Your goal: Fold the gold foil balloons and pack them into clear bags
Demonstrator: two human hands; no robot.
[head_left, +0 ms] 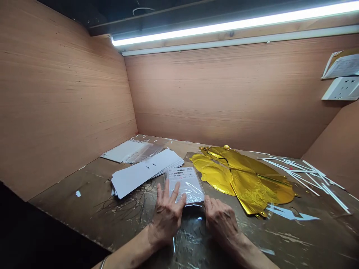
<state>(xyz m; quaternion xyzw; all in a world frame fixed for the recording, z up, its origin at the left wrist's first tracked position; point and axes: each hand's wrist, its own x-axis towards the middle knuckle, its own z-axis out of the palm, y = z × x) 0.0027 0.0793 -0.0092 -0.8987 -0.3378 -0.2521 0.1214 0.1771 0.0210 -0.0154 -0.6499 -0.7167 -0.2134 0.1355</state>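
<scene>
A clear plastic packet [189,184] with a printed white card inside lies flat on the table in front of me. The outstretched fingers of my left hand [167,212] are spread over its left side and lower part. At the lower right corner, the curled fingers of my right hand [221,216] close on the packet's edge. Glare hides part of the print. Left of the packet is a fanned stack of white cards [146,173], the top one with small dark slits. Gold foil balloons [238,175] lie flat to the right.
Clear plastic bags and cards [129,151] lie at the back left. White sticks [307,173] are scattered at the right. Dark thin threads [131,200] lie near the stack. Wooden walls [224,93] enclose the table, with a socket [342,89] at right.
</scene>
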